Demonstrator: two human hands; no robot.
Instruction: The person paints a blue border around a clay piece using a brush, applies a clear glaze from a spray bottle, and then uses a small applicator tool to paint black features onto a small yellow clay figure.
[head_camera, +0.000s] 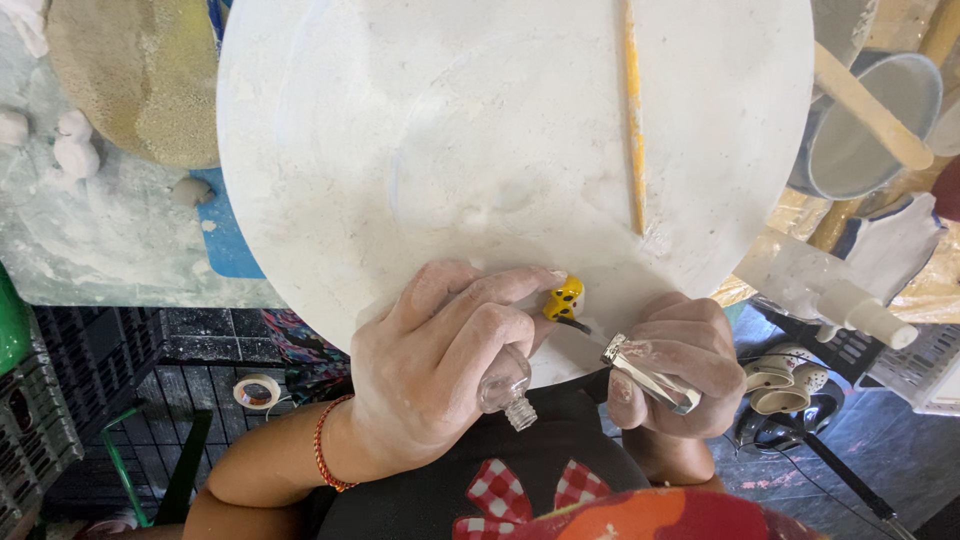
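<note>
Yellow figurine (565, 298) pinched at disc (420, 150) edge

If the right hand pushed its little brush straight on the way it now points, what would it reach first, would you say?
Most likely the small yellow figurine. The right hand holds a silver-capped brush aimed up-left, its dark tip apparently at the figurine, which the left hand pinches at the white round board's edge. Whether they touch is unclear.

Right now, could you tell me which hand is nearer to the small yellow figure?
Left. The left hand pinches the yellow figure with its fingers; the right hand sits just beside it, holding a brush cap.
</note>
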